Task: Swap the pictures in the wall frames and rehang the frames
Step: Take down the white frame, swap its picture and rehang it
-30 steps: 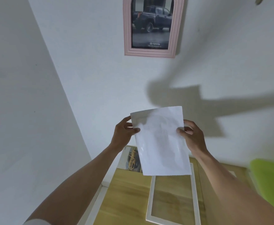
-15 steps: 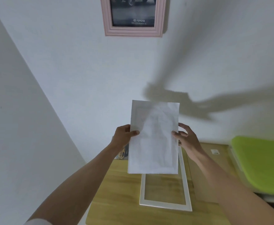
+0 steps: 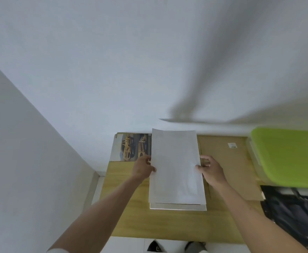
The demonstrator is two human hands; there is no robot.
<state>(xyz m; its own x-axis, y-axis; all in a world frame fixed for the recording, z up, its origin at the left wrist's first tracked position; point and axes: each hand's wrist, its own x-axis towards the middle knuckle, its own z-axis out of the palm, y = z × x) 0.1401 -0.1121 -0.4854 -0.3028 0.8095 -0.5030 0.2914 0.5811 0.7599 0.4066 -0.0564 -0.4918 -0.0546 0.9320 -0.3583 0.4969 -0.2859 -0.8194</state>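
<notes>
Sheet of paper, blank side up, now lowered from chest height to lie over the white frame on the wooden table; only the frame's near edge visible. Left hand pinching the sheet's 9 o'clock edge, right hand pinching the 3 o'clock edge. Possibly not fully seated; view blurred. Yellow-car picture at 10 o'clock, brown backing board at 3 o'clock. Insertion apparently under way; backing and rehanging outstanding.

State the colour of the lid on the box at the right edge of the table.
Bright lime green; the lid shows clearly in the head view.
</notes>
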